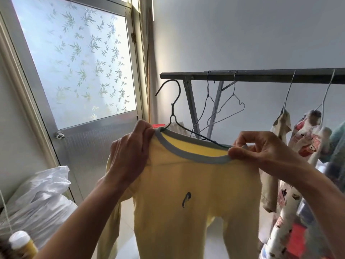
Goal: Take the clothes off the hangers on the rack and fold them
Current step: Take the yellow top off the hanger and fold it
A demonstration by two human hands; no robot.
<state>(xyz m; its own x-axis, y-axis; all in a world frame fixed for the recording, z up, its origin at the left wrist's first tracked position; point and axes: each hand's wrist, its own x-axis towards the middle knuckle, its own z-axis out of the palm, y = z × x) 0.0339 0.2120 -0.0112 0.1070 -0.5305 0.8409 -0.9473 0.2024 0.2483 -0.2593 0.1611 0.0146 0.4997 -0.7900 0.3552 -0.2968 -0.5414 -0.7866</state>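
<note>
A yellow garment [186, 193] with a grey neckband and a small dark emblem hangs in front of me, off the rack. A dark wire hanger [175, 101] sticks up out of its collar, its hook free in the air. My left hand [130, 156] grips the left side of the collar and shoulder. My right hand [261, 148] pinches the right side of the neckband. The dark rack bar [261, 76] runs across behind. On it hang two bare wire hangers [224, 107] and, at the right, a beige garment [276, 156] and a white patterned one [306, 146] on hangers.
A frosted door with a bamboo-leaf pattern [84, 68] stands at the left. White plastic bags [41, 199] are piled at the lower left, with a white-capped bottle [20, 242] in the corner. A grey wall is behind the rack.
</note>
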